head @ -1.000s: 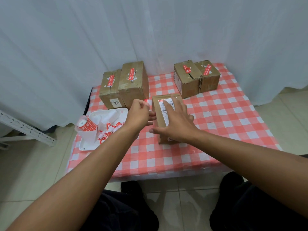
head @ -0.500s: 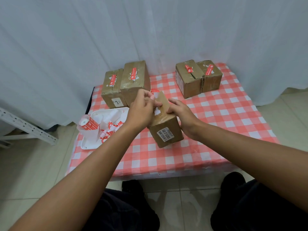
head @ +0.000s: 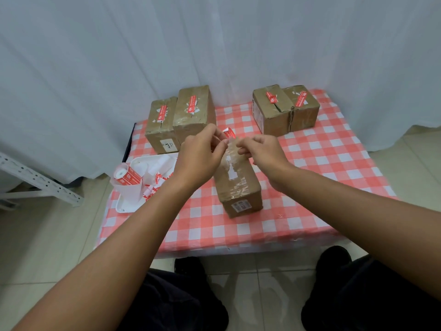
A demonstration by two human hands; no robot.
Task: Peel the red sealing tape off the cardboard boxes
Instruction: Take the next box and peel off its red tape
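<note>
A person's left hand (head: 199,158) pinches a curled strip of red sealing tape (head: 229,134) lifted off the far end of a cardboard box (head: 237,185) lying on a red-and-white checked tablecloth (head: 310,187). The right hand (head: 263,152), fingers curled, grips that same far end just right of the pinch. Beyond the grip stand two pairs of taped boxes, one left (head: 179,118), one right (head: 285,109). Left of the grip, a white tray (head: 124,206) holds a tape roll (head: 126,177) and peeled scraps (head: 155,185)

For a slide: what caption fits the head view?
Left hand peels red tape off the near box; right hand steadies it.
</note>
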